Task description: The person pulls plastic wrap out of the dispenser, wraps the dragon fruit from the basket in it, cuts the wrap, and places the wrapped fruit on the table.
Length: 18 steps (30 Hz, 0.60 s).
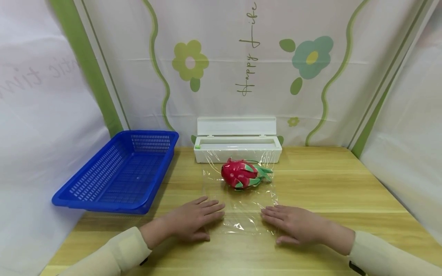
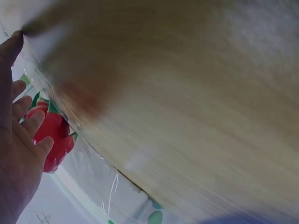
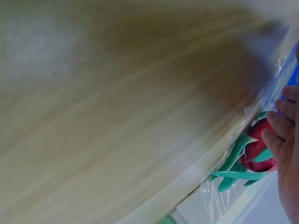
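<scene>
A red dragon fruit (image 1: pixel 235 173) with green leaf tips lies on a sheet of clear cling film (image 1: pixel 241 214) spread over the table. From the white cling film box (image 1: pixel 198 156), whose lid stands raised, the film runs forward across the wood. My left hand (image 1: pixel 197 219) rests at the film's near left side, palm down with fingers extended. On the near right side, my right hand (image 1: pixel 298 225) lies likewise, fingertips at the film's edge. Neither hand touches the dragon fruit. Both wrist views show straight fingers with the fruit (image 2: pixel 56 137) beyond them.
To the left stands a blue plastic basket (image 1: pixel 152 193) with slotted walls, reaching the table's left edge. A printed cloth (image 1: pixel 248 103) hangs right behind the box. White cloth sides (image 1: pixel 407 153) bound the wooden table (image 1: pixel 328 180).
</scene>
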{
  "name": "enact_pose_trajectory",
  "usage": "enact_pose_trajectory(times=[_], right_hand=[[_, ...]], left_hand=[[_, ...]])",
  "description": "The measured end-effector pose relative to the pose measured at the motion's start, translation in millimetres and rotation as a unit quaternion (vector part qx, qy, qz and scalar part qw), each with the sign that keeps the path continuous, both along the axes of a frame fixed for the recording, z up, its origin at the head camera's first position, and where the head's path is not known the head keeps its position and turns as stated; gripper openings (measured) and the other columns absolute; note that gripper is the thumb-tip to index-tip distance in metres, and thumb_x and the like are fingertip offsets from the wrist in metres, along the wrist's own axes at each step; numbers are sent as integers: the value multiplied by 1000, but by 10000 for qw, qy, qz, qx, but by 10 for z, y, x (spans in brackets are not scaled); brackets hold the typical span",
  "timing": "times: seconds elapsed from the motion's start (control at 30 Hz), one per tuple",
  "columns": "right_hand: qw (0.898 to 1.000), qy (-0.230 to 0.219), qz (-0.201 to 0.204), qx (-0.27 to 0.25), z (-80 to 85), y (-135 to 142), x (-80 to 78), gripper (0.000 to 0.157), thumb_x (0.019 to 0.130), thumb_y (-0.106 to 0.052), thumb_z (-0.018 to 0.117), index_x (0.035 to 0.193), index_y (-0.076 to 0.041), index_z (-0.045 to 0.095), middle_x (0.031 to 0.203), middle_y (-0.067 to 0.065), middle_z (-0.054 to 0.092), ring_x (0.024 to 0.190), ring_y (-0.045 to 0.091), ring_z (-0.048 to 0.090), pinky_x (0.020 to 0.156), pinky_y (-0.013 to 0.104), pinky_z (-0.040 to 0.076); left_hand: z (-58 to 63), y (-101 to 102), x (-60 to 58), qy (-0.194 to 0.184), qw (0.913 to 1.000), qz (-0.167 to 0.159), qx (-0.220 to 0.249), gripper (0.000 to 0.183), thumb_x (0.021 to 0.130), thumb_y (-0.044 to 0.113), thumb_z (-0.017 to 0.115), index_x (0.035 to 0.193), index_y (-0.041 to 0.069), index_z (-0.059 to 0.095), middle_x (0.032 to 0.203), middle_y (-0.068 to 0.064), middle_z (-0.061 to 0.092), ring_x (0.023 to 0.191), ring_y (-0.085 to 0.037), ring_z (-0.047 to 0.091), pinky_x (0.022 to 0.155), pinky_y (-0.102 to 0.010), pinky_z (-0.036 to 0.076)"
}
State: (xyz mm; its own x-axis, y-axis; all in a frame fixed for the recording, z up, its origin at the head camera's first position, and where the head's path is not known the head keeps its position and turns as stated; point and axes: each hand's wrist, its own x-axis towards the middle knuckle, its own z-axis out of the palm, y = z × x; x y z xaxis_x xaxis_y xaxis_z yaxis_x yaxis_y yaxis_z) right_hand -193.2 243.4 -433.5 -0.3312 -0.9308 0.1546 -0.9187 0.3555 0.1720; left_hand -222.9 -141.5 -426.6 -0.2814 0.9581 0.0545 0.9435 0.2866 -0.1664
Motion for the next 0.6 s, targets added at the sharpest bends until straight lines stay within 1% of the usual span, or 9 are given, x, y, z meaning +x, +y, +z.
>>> enact_pose_trajectory(times=[0.17, 0.33, 0.47, 0.6], right_hand=[[9999, 64, 80, 35, -24, 21, 5, 59, 97, -46, 54, 135, 0, 54, 138, 15, 53, 124, 31, 52, 98, 44, 45], [9998, 117, 45, 168, -41, 40, 14, 57, 99, -45, 51, 133, 0, 57, 136, 15, 55, 122, 31, 55, 97, 43, 47], [9996, 181, 54, 188, -55, 45, 18, 55, 99, -44, 52, 132, -1, 59, 133, 15, 57, 119, 29, 57, 96, 41, 48], [9996, 222, 76, 149, -58, 35, 13, 50, 99, -40, 54, 131, -1, 60, 132, 14, 58, 117, 27, 58, 94, 39, 49]], left_hand=[[-32, 6, 21, -272, 9992, 172, -255, 64, 98, 46, 52, 148, 8, 41, 152, -8, 38, 139, -26, 35, 112, -44, 28], [-21, 12, 40, -537, 9973, 254, -442, 57, 101, 40, 50, 146, 6, 43, 148, -7, 43, 137, -24, 38, 111, -41, 30], [-12, 12, 50, -594, 9962, 306, -566, 53, 101, 37, 49, 144, 6, 45, 148, -8, 44, 135, -24, 40, 109, -37, 33], [-24, 15, 50, -473, 9964, 322, -623, 50, 102, 34, 49, 143, 6, 47, 147, -8, 45, 135, -24, 41, 108, -35, 35]])
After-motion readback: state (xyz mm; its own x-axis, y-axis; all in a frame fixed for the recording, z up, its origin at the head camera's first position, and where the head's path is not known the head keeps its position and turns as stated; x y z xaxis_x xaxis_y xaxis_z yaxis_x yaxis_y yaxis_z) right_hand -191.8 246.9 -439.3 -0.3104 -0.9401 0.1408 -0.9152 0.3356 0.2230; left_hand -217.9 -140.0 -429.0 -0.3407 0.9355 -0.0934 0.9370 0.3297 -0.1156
